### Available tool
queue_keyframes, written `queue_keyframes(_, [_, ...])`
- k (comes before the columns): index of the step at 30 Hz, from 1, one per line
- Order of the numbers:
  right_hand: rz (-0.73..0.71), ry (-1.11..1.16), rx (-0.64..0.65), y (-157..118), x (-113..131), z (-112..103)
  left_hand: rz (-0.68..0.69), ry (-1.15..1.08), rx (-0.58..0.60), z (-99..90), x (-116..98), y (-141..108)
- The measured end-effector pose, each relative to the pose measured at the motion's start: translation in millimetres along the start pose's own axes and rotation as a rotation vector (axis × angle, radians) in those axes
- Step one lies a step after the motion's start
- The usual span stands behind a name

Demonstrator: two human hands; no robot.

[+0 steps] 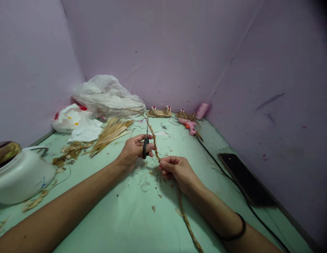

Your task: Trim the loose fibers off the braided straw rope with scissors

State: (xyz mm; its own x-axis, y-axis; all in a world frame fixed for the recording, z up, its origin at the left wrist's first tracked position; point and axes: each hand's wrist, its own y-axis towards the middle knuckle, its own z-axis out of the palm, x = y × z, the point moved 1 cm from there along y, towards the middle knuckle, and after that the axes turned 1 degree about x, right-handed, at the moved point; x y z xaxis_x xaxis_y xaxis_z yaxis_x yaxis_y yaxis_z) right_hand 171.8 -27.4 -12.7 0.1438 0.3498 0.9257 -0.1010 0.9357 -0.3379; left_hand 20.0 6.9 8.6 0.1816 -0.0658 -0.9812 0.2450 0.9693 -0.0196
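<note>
Right grip: the right hand [181, 172] pinches the braided cord [154, 138] between thumb and fingertips, perhaps to hold that stretch steady.
Cord's run: up and away from the right grip, just past the left grip's fingertips, its thin far end reaching toward the plastic bag [108, 98]; below the right grip a length, seemingly of the same cord, trails to the bottom of view.
Left grip: the left hand [132, 151] is curled round black-handled scissors [145, 147], blades pointing away, close beside the cord, likely to have the tool ready; whether these fingers touch the cord, I cannot tell.
Leaf strips [110, 135]: fanned beyond the left grip and to its left, presumably for easy reach.
Glue gun [188, 125]: beyond the right grip, near a pink spool [202, 110] and small woven pieces [159, 112].
Phone [246, 179]: flat, right of the right grip, by the wall, probably out of the way.
White pot [26, 175]: well left of the left grip.
Table [121, 221]: pale green, strewn with small scraps [153, 209] around both grips.
Room: lilac walls [166, 52], smudged in places, border the table left, right and beyond the grips.
</note>
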Motion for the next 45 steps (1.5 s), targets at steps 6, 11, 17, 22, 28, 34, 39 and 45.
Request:
queue_keyframes(6, [-0.079,-0.027,0.061,-8.6,0.8,6.0,-0.007,0.05,-0.183,3.5,-0.7,2.6])
queue_keyframes(11, [-0.209,-0.024,0.194,-19.8,6.5,12.0,-0.049,0.026,-0.176,9.1,-0.2,2.3])
queue_keyframes(17, [-0.023,0.056,0.286,-7.8,-3.5,5.8,0.042,0.07,-0.188,6.4,-3.4,3.3])
queue_keyframes(22, [0.03,0.135,0.29,-4.0,-7.2,5.9,0.021,0.027,-0.139,10.7,0.5,4.1])
queue_keyframes(28, [-0.112,0.118,0.16,-3.8,-7.8,5.4,-0.104,0.096,-0.181,15.1,10.6,8.4])
queue_keyframes(34, [0.064,0.272,0.084,7.6,3.3,-8.2,-0.071,0.381,-0.134,-9.8,8.4,5.4])
queue_keyframes(39, [0.045,0.34,0.126,9.2,11.9,-16.2,0.405,1.12,0.065,-20.7,6.0,-11.8])
queue_keyframes(45, [0.016,0.349,0.153,6.8,11.6,-15.6,0.571,1.513,0.207,-16.0,16.3,-13.9])
